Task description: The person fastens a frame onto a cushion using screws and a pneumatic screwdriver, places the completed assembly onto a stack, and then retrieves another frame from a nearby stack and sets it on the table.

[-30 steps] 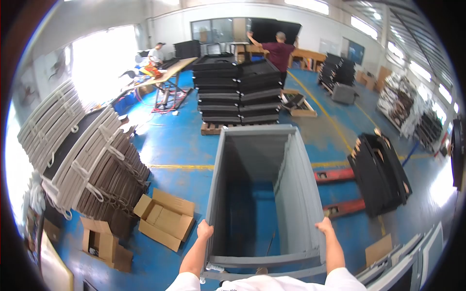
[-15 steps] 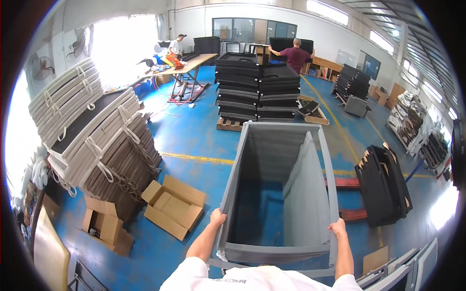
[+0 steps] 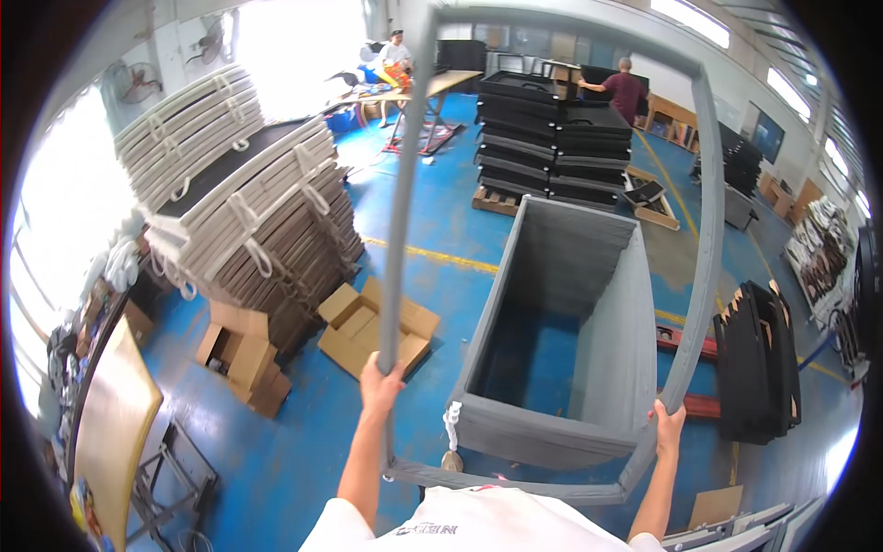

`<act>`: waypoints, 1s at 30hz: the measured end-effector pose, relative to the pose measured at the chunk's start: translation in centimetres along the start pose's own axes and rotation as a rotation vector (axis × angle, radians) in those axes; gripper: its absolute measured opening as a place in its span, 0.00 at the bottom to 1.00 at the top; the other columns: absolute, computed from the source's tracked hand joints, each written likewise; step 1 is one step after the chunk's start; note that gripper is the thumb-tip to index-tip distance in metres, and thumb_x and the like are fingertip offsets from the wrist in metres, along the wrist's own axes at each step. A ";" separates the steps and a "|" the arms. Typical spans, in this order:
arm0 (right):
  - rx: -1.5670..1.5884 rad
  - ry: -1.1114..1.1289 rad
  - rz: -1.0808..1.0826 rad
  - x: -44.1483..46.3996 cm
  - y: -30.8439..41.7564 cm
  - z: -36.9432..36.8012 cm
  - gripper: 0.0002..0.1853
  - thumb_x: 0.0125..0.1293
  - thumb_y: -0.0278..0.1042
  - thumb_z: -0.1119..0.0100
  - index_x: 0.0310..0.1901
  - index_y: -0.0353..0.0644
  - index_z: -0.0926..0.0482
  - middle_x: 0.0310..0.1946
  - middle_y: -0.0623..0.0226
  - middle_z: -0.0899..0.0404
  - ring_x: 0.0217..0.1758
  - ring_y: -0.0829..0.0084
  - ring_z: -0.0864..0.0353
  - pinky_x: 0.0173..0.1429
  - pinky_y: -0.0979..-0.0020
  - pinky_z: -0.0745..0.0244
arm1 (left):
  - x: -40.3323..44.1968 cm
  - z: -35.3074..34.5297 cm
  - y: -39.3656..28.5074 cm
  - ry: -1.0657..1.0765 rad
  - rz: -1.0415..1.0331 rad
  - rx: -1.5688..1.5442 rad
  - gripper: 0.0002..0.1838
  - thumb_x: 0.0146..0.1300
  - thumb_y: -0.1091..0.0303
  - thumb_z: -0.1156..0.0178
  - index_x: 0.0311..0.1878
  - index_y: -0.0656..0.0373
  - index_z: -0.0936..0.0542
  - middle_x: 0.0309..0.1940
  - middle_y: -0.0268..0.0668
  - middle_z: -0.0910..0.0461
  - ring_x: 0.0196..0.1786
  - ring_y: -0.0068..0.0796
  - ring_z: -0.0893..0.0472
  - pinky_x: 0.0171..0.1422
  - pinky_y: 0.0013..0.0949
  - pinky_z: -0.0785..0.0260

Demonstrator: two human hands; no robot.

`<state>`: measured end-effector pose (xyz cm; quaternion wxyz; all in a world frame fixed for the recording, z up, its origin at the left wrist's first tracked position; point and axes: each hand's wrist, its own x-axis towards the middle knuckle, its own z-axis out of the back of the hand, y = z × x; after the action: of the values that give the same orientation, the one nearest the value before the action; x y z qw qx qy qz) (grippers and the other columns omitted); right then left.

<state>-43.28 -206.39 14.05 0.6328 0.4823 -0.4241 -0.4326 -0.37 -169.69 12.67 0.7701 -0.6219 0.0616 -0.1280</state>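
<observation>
A large rectangular grey frame (image 3: 402, 212) with an open middle is raised and tilted in front of me. My left hand (image 3: 380, 386) is closed around its left bar, and my right hand (image 3: 669, 428) grips the right bar. Beyond and below it, a grey fabric-covered rectangular box-like stack (image 3: 543, 437) stands on the floor, with blue floor showing through its hollow centre. A white cord or strap (image 3: 452, 423) hangs at its near left corner. The frame's near bar passes in front of my shirt, apart from most of the stack.
On the left stand a tall pile of beige and brown padded frames (image 3: 276, 212) and open cardboard boxes (image 3: 377, 336). Black stacks (image 3: 520, 138) sit ahead on a pallet. Right are black panels (image 3: 759, 368) beside red pallet-jack forks (image 3: 690, 405). Two people work at the back.
The grey frame has come up off the stack, its far end rising high in view, held by both hands. My view has turned somewhat left and down.
</observation>
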 end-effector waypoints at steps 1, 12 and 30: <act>0.016 0.016 0.006 -0.4 0.2 -0.2 0.08 0.58 0.25 0.40 0.39 0.35 0.25 0.29 0.67 0.24 0.25 0.76 0.24 0.30 0.72 0.28 | -2.9 2.2 -1.0 -0.050 0.035 -0.050 0.10 0.60 0.67 0.37 0.40 0.61 0.26 0.22 0.33 0.24 0.19 0.22 0.24 0.23 0.29 0.32; 0.258 0.494 0.278 -8.0 7.1 -8.8 0.04 0.61 0.25 0.42 0.37 0.35 0.25 0.25 0.67 0.25 0.26 0.75 0.22 0.34 0.72 0.29 | -33.5 20.4 -3.0 -0.782 -0.027 -0.189 0.09 0.65 0.70 0.39 0.35 0.62 0.29 0.19 0.32 0.28 0.18 0.24 0.25 0.24 0.27 0.34; 0.387 0.816 0.263 -43.5 11.2 -24.0 0.06 0.56 0.29 0.39 0.33 0.37 0.24 0.23 0.66 0.25 0.26 0.71 0.22 0.35 0.70 0.32 | -59.2 50.9 4.0 -1.257 -0.037 0.094 0.07 0.68 0.70 0.44 0.37 0.63 0.28 0.17 0.34 0.29 0.19 0.25 0.26 0.26 0.29 0.34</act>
<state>-30.45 -157.10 15.61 0.6958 0.6640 -0.2712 -0.0368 -43.75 -104.81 16.14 0.6835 -0.5447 -0.4190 0.2461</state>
